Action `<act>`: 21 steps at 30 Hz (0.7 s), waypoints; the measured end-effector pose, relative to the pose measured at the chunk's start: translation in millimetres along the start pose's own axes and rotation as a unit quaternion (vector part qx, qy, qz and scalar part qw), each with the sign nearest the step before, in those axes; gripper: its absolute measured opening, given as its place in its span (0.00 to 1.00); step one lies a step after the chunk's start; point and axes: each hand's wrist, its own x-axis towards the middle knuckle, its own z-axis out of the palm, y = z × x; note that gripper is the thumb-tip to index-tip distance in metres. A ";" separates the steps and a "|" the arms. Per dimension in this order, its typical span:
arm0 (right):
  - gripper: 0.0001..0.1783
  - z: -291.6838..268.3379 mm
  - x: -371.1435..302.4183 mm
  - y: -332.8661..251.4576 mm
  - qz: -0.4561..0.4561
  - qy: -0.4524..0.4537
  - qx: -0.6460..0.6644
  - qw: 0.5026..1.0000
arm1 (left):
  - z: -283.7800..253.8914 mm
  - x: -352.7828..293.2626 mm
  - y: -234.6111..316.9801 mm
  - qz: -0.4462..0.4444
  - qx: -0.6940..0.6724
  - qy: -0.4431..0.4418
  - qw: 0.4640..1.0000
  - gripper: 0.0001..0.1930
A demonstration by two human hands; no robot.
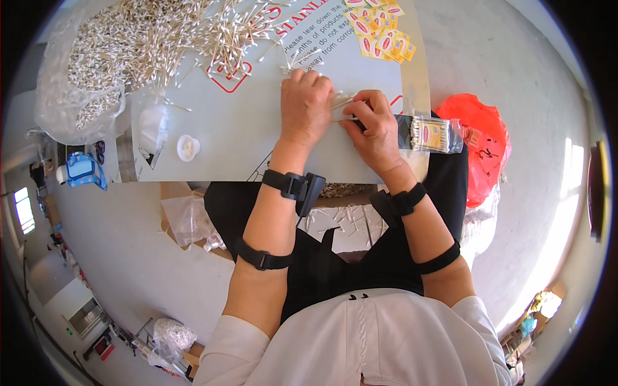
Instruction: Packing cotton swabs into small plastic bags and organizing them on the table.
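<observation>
My left hand (306,106) is closed over the table, its fingers curled down around the ends of a few cotton swabs (342,101). The same swabs reach across to my right hand (374,134), whose thumb and fingers pinch them from the other side. Most of the swabs' length is hidden by my fingers. Several loose swabs (304,59) lie just beyond my left knuckles. Right of my right hand rests a clear pouch of cotton swabs (430,134) with a yellow label, at the table's right edge.
A big heap of cotton swabs (148,48) spills from a clear bag at the far left. Yellow label cards (381,32) lie at the far right. A small white tub (188,148) stands near the front edge. Beside the table hangs a red plastic bag (476,151).
</observation>
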 end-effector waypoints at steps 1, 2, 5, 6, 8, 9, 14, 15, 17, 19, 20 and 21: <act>0.13 -1.0 -1.2 1.9 0.000 0.001 0.001 1.000 | -0.2 -0.3 3.1 0.009 -0.021 -0.007 1.000 0.06; 0.17 -1.6 -1.7 2.2 0.008 0.001 0.008 1.000 | -0.3 -1.3 -0.5 0.010 -0.055 0.032 0.998 0.08; 0.23 -3.2 -0.7 1.7 0.026 -0.004 0.030 0.999 | -8.4 -1.7 -25.4 -0.087 -0.044 0.122 0.988 0.12; 0.26 -3.9 0.0 0.9 0.037 -0.010 0.042 0.998 | -15.4 -0.9 -36.8 -0.109 -0.046 0.098 0.988 0.18; 0.28 -6.4 2.7 -1.6 0.040 -0.013 0.039 0.998 | -25.2 4.4 -46.8 -0.122 -0.032 0.046 0.991 0.20; 0.30 -7.5 3.2 -1.6 0.043 -0.015 0.034 0.998 | -29.5 9.4 -47.7 -0.134 -0.018 -0.005 0.991 0.22; 0.26 -6.8 6.7 0.8 0.019 -0.035 -0.005 0.999 | -29.9 23.9 -50.1 -0.121 0.024 -0.072 0.990 0.19; 0.23 -6.6 8.1 0.5 0.022 -0.053 -0.007 0.998 | -27.5 25.9 -52.7 -0.101 0.012 -0.074 0.992 0.16; 0.19 -5.1 9.1 1.3 0.033 -0.055 0.001 0.998 | -23.3 26.7 -50.1 -0.081 -0.002 -0.077 0.994 0.13; 0.16 -4.3 8.2 3.5 0.046 -0.057 0.007 0.997 | -17.1 26.1 -38.2 -0.039 -0.020 -0.096 0.994 0.07; 0.14 -4.2 7.3 5.5 0.038 -0.050 0.008 0.998 | -17.6 25.5 -30.4 -0.043 -0.030 -0.124 0.991 0.07; 0.12 -4.4 6.3 7.3 0.030 -0.044 0.009 0.999 | -18.9 25.5 -24.0 -0.042 -0.032 -0.125 0.991 0.07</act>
